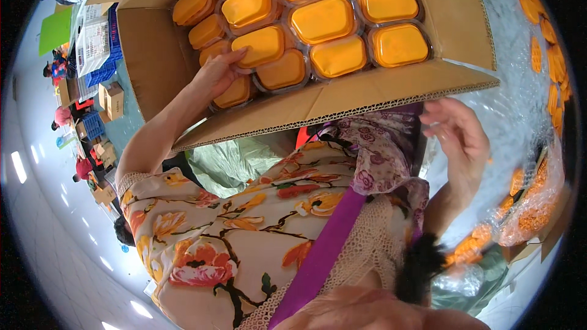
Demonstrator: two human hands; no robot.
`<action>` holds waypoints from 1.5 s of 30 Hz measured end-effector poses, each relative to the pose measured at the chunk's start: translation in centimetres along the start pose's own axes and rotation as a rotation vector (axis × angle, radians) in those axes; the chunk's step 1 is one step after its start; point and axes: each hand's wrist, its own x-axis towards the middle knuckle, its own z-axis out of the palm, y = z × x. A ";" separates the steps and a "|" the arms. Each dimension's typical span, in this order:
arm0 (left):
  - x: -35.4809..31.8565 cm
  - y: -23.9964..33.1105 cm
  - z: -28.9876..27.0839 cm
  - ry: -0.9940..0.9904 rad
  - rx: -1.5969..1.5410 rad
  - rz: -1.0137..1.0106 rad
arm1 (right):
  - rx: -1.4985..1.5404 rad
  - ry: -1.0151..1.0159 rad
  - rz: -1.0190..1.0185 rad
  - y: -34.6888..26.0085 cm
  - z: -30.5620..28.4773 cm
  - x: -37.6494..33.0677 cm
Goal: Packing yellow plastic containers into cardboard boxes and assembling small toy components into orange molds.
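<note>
A large cardboard box [342,96] stands in front of me with its flaps spread. Rows of orange rounded-rectangular containers with clear plastic rims fill much of it. My left hand [217,74] reaches over the box's near wall. Its thumb and fingers pinch the near-left edge of one orange container [259,46], which sits tilted and partly covers another orange container [281,70]. My right hand [457,134] is outside the box, by the near right flap. Its fingers are loosely bent and apart, with nothing visible in them.
A pale table [513,91] on the right bears many loose orange pieces [553,67] and a clear bag of small orange pieces [532,201]. Green sheeting [229,165] lies below the box. Far left are crates [95,40], cartons [111,101] and several people at work.
</note>
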 end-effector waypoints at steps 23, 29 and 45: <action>0.1 1.2 3.4 0.231 0.608 0.262 | -0.017 -0.002 0.050 2.0 0.6 -0.5; -1.9 3.1 3.2 0.242 1.072 0.126 | -0.017 -0.002 0.105 2.6 0.8 -0.7; -5.0 -0.2 0.9 0.150 1.690 0.175 | 0.013 -0.207 0.122 7.0 3.0 2.3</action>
